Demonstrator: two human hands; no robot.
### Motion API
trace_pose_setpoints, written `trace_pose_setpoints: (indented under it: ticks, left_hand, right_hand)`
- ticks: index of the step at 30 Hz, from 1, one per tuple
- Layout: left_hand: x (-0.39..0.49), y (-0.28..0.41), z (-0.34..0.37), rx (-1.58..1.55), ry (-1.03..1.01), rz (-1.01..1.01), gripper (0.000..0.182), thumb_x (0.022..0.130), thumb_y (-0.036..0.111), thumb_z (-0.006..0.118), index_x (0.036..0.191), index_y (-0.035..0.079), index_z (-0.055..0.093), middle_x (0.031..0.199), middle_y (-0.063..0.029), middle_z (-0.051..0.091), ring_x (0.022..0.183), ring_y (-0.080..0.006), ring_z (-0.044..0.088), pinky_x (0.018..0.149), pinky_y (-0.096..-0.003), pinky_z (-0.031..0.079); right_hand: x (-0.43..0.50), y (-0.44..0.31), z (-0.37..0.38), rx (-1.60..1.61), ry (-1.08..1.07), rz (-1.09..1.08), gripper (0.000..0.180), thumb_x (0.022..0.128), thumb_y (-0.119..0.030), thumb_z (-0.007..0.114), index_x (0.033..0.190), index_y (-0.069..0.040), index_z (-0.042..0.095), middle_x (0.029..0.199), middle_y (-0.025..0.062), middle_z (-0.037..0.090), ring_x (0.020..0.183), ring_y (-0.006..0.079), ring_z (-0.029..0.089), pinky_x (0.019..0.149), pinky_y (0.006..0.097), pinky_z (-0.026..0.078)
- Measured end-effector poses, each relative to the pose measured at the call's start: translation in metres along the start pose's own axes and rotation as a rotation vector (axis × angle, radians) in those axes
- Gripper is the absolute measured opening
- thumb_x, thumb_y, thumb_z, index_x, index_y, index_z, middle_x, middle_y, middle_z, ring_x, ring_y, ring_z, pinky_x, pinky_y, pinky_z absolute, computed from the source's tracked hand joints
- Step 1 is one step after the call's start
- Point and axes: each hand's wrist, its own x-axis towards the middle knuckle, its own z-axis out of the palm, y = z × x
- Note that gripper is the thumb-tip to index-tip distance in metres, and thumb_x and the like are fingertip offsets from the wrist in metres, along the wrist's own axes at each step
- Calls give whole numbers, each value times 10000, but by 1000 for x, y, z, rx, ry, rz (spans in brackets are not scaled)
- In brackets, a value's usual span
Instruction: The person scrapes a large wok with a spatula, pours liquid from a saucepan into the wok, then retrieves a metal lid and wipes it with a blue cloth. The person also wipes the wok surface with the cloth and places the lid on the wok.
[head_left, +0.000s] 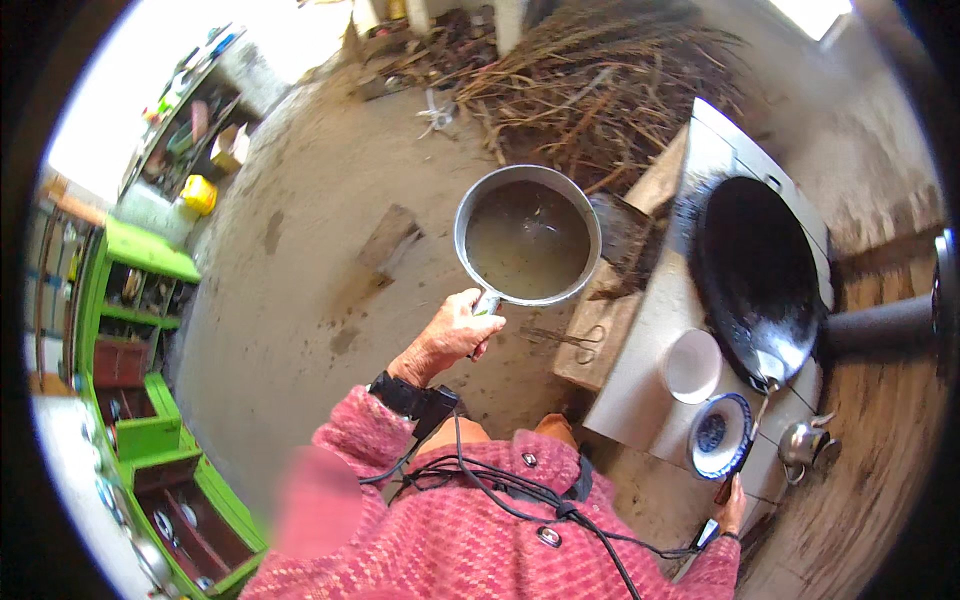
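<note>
My left hand (454, 330) grips the handle of a metal saucepan (529, 298), held out over the dirt floor. Murky brownish liquid (529, 240) lies in the saucepan. At the right, my right hand (731, 506) is closed on the dark handle of a utensil (759, 420), whose far end reaches the near edge of a large black wok (757, 277). The wok is set in a tiled stove top (637, 375). A blue-and-white dish (720, 436) and a white bowl (691, 366) stand beside it. A metal kettle (802, 444) is at the stove's right side.
A heap of dry branches (600, 90) lies beyond the stove. Tongs (581, 339) rest across a wooden block (581, 360) beside the stove. Another block (390, 236) lies on the floor. A green cabinet (142, 311) and a yellow container (199, 195) are at the left.
</note>
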Motion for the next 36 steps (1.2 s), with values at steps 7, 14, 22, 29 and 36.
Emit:
trace_pose_setpoints:
  ticks: [7, 14, 22, 29, 36]
  left_hand:
    - [-81, -43, -149, -23, 229, -86, 188, 850, 97, 632, 975, -5, 535, 690, -15, 538, 481, -91, 501, 417, -257, 423]
    - [-127, -76, -251, -214, 448, -11, 151, 849, 91, 624, 928, 11, 524, 683, -15, 518, 460, -84, 467, 407, -258, 413]
    - [-151, -69, -358, -276, 710, 17, 167, 853, 102, 608, 961, 4, 527, 661, -8, 522, 460, -82, 484, 406, -252, 425]
    - [-155, -19, -450, -467, 891, -41, 174, 864, 76, 628, 989, 1, 534, 631, -4, 512, 460, -93, 492, 401, -255, 421]
    - [-126, 9, -581, -512, 997, 2, 194, 858, 58, 633, 1002, -16, 525, 653, -19, 514, 466, -105, 497, 400, -264, 425]
  right_hand:
    - [-35, 38, 46, -545, 459, 11, 421, 928, -249, 554, 1196, 76, 568, 1093, 188, 647, 961, 269, 633, 823, 352, 509]
    - [-80, 34, 215, -703, -182, 202, 322, 913, -207, 537, 1065, 72, 592, 953, 172, 651, 815, 248, 628, 703, 349, 502]
    - [-34, -39, 442, -794, -722, 331, 248, 896, -159, 518, 916, 66, 620, 793, 153, 654, 649, 225, 622, 566, 345, 494]
    - [28, -235, 686, -776, -818, 75, 248, 880, -117, 501, 786, 61, 645, 653, 136, 658, 503, 205, 617, 446, 342, 487]
    - [15, -441, 940, -590, -846, -549, 251, 872, -106, 477, 849, 57, 667, 603, 125, 638, 494, 177, 608, 495, 322, 505]
